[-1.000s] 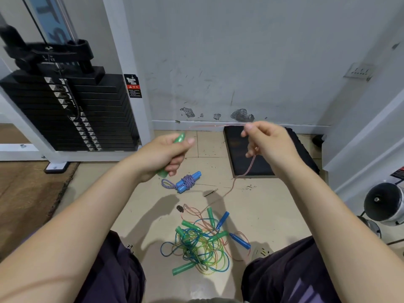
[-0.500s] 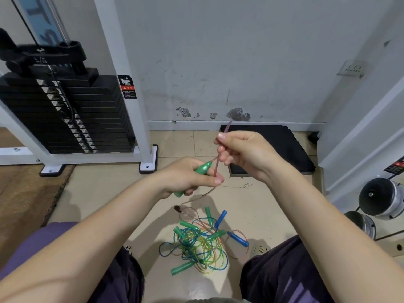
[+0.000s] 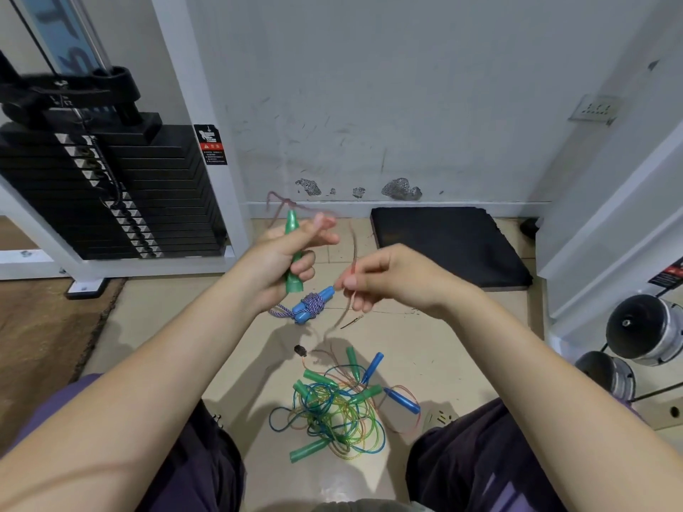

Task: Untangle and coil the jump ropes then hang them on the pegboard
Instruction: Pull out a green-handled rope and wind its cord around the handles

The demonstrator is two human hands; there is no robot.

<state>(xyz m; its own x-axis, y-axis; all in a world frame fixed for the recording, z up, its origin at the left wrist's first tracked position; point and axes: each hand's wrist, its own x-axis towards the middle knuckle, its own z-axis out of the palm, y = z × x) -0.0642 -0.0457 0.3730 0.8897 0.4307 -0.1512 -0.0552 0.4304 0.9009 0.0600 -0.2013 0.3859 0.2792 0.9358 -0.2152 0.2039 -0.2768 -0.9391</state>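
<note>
— Gripping what, that left hand?

— A green handle, held upright, its pink cord looping blurred above the fingers.

— And the right hand?

— Just beside the left, pinching the same pink cord, which trails down to the floor below.

— The other ropes?

— A tangled pile lies on the floor beneath both hands; a coiled blue-handled rope sits just under the left hand.
</note>
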